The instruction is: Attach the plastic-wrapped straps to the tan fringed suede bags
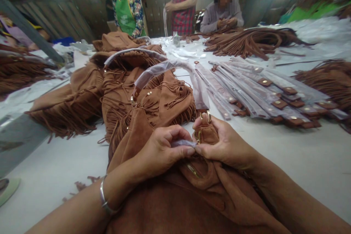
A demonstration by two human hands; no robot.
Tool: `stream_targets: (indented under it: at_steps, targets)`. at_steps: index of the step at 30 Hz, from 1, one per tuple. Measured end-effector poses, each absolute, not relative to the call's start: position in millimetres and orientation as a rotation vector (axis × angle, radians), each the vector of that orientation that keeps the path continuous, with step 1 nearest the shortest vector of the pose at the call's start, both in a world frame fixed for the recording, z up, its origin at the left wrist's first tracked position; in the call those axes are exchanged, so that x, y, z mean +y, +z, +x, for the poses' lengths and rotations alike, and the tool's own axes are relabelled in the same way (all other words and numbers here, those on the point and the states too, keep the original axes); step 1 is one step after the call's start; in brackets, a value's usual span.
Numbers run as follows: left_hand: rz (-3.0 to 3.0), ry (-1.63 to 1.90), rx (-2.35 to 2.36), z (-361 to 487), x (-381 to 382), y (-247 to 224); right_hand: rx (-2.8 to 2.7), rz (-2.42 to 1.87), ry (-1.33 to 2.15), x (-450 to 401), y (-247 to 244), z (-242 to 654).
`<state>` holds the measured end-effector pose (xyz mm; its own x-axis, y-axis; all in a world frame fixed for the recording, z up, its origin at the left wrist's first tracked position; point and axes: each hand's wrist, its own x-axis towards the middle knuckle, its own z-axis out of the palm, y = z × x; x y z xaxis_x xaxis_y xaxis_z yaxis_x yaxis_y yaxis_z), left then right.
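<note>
A brown suede bag (175,201) lies in front of me, its gold zipper (194,170) showing below my hands. Its handle (199,84), wrapped in clear plastic, arches up behind and joins the bag by gold rings. My left hand (167,146) pinches a small strip of clear plastic (182,142) between thumb and fingers. Right beside it, my right hand (225,140) is closed on the bag's suede end tab (210,133) under the ring, its thumb tip meeting the plastic strip. A silver bangle sits on my left wrist.
Other fringed brown bags (74,95) are piled on the white table at left and behind. Several plastic-wrapped straps (255,87) lie at right, near a heap of suede fringe (246,40). Three people stand or sit across the table.
</note>
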<state>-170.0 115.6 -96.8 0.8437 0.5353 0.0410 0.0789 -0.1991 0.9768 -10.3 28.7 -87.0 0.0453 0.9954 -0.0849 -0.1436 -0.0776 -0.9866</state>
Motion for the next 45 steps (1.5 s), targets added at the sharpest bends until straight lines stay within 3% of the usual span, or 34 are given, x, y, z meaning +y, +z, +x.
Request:
stream_targets:
  at_steps: [6, 14, 23, 33, 38, 45]
  targets:
    - [1.634, 0.393, 0.471, -176, 115, -93, -0.868, -1.336, 1.141, 33, -89, -4]
    - [2.154, 0.615, 0.66, -183, 107, -87, -0.811, -1.314, 1.109, 32, -86, 0]
    - [1.408, 0.36, 0.751, -179, 111, -81, -0.836, -1.262, 1.113, 29, -87, -4]
    - [1.467, 0.454, 0.731, -181, 112, -78, -0.864, -1.241, 1.1, 27, -83, -7]
    - [1.632, 0.315, 0.547, -173, 102, -79, -0.894, -1.218, 1.105, 25, -81, -11]
    - [1.205, 0.348, 0.55, -170, 103, -87, -1.023, -1.206, 1.06, 24, -83, -15]
